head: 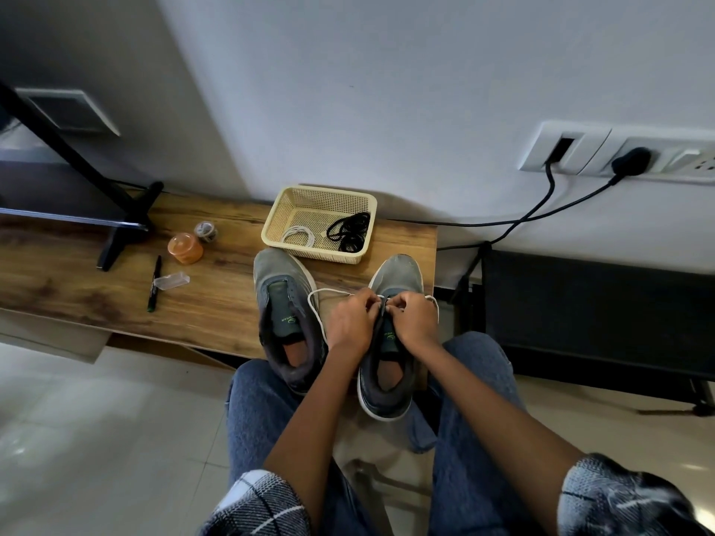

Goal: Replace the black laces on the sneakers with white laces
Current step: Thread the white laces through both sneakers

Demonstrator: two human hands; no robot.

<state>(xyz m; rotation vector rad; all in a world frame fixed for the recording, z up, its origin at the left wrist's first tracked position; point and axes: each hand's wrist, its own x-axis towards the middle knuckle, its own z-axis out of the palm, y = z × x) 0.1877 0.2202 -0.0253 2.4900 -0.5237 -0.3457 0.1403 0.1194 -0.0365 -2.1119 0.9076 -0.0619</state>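
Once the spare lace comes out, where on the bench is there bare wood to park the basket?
Bare wood lies between the pen and the left sneaker, below the orange jar. The bench also shows bare left of the pen. It is crowded around the basket, both sneakers and the hands.

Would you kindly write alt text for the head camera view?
Both hands, left hand and right hand, pinch a white lace at the right sneaker on a wooden bench. A basket behind holds black laces.
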